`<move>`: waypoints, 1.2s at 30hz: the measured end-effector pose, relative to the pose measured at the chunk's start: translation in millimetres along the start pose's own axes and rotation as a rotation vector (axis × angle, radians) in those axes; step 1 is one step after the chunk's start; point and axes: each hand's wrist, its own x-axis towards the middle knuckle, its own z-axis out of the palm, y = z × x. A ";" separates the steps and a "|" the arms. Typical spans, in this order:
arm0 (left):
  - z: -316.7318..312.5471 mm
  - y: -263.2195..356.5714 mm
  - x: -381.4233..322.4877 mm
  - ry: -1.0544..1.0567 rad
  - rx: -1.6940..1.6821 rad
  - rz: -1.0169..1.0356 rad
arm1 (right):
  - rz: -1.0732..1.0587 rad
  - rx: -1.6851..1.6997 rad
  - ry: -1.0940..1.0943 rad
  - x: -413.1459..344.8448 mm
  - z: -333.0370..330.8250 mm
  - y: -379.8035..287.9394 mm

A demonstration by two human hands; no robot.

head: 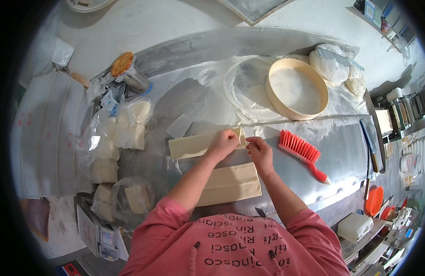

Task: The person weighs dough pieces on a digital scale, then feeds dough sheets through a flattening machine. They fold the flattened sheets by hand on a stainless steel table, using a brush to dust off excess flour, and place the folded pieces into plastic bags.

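A long folded strip of pale dough (190, 146) lies across the metal worktop. My left hand (226, 139), its fingers curled, is at the strip's right end, where a corner of dough stands up beside it. My right hand (259, 150) is just right of that end, thumb and forefinger close together at the dough's edge; whether they pinch it cannot be told. Nearer my body lies a second, wider stack of dough sheets (229, 183), partly behind my left forearm. A red-bristled bench brush (300, 151) rests to the right of my right hand.
A round wooden sieve (297, 89) stands on the floured back area. Bagged pale blocks (131, 124) line the left side, near a metal canister (138, 81). A plastic scraper (179, 126) lies behind the strip. A long knife (368, 138) is at the right edge, with plastic bags (329, 65) behind.
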 end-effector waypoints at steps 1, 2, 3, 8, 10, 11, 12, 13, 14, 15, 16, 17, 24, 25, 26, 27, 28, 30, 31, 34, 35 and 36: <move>-7.3 -2.6 -3.0 -0.054 -0.192 -0.026 | 0.003 0.049 -0.034 -0.5 1.5 -3.5; -12.5 -3.9 -5.2 -0.100 -0.371 -0.076 | -0.015 0.026 -0.065 -1.1 3.3 -6.7; -16.2 -4.7 -8.1 -0.112 -0.408 -0.083 | -0.012 0.005 -0.094 -0.9 5.9 -9.9; -20.9 -2.5 -15.0 -0.135 -0.494 -0.102 | 0.153 -0.020 -0.190 1.8 20.0 -24.3; -21.0 -3.3 -15.8 -0.154 -0.483 -0.070 | 0.259 0.120 -0.193 2.1 21.8 -30.6; -21.1 -4.1 -15.6 -0.170 -0.475 -0.050 | 0.227 0.096 -0.228 2.8 22.3 -34.0; -21.4 -5.3 -15.5 -0.186 -0.462 -0.049 | 0.221 0.064 -0.245 3.1 21.7 -37.2; -21.7 -6.5 -15.3 -0.181 -0.467 -0.037 | 0.230 0.038 -0.274 4.4 21.1 -40.2; -21.5 -7.5 -15.1 -0.178 -0.466 -0.044 | 0.228 0.022 -0.300 5.4 20.1 -42.4; -21.3 -8.4 -14.9 -0.200 -0.491 -0.039 | 0.241 0.011 -0.337 6.9 18.2 -43.7; -21.0 -9.0 -14.9 -0.186 -0.454 -0.048 | 0.258 -0.002 -0.354 8.5 16.5 -43.7; -20.9 -9.2 -15.0 -0.194 -0.443 -0.046 | 0.253 -0.018 -0.387 10.0 14.8 -42.4; -39.3 -4.3 -16.4 -0.131 -0.489 -0.088 | 0.001 -0.483 -0.243 26.8 6.1 -16.9; -43.3 -3.7 -17.8 -0.122 -0.552 -0.083 | -0.098 -0.639 -0.185 26.9 5.7 -16.2; -46.6 -2.7 -18.2 -0.121 -0.523 -0.076 | -0.158 -0.681 -0.117 25.0 5.6 -17.1; -48.8 -1.8 -18.9 -0.112 -0.496 -0.075 | -0.218 -0.722 -0.051 21.6 6.2 -19.6; -49.6 -0.9 -20.2 -0.097 -0.480 -0.062 | -0.232 -0.772 0.014 16.2 7.6 -23.5; -44.8 1.3 -22.8 -0.084 -0.495 -0.031 | -0.019 -0.288 -0.095 3.0 13.1 -33.6; -39.5 2.5 -24.5 -0.086 -0.511 -0.003 | 0.086 -0.047 -0.142 -3.1 17.0 -39.0; -24.0 4.8 -28.0 -0.022 -0.253 0.095 | 0.369 0.455 -0.305 -7.5 34.8 -51.7; -17.2 3.4 -33.4 -0.006 -0.323 0.141 | 0.454 0.551 -0.296 -5.0 41.0 -54.0; -13.6 1.2 -37.9 0.035 -0.239 0.110 | 0.439 0.528 -0.281 -2.5 43.9 -55.7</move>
